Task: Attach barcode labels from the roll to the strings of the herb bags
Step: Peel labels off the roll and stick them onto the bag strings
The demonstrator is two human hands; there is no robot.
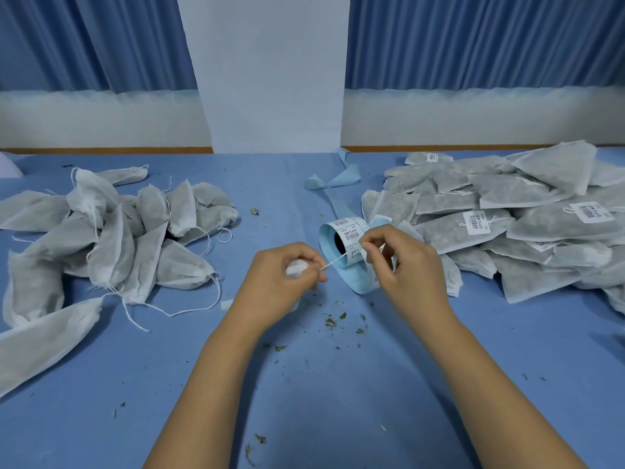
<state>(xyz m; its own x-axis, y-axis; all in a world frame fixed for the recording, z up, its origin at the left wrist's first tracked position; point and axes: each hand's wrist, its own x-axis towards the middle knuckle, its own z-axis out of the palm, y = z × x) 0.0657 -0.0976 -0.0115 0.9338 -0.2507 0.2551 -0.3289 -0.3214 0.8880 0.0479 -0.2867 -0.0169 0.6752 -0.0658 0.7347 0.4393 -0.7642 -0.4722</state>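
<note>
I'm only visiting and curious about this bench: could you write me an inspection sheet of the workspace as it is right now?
Surface: table covered with blue cloth.
Job's things: label roll at centre; left pile of bags, no labels showing; right pile of bags, several showing barcode labels.
Clutter: herb crumbs near the hands; blue backing strip trailing behind the roll.
Grips: left hand grips a bag and pinches its string; right hand pinches the string's other end.
Cables: nothing seen.
Surroundings: blue curtains, white pillar, pale wall.
</note>
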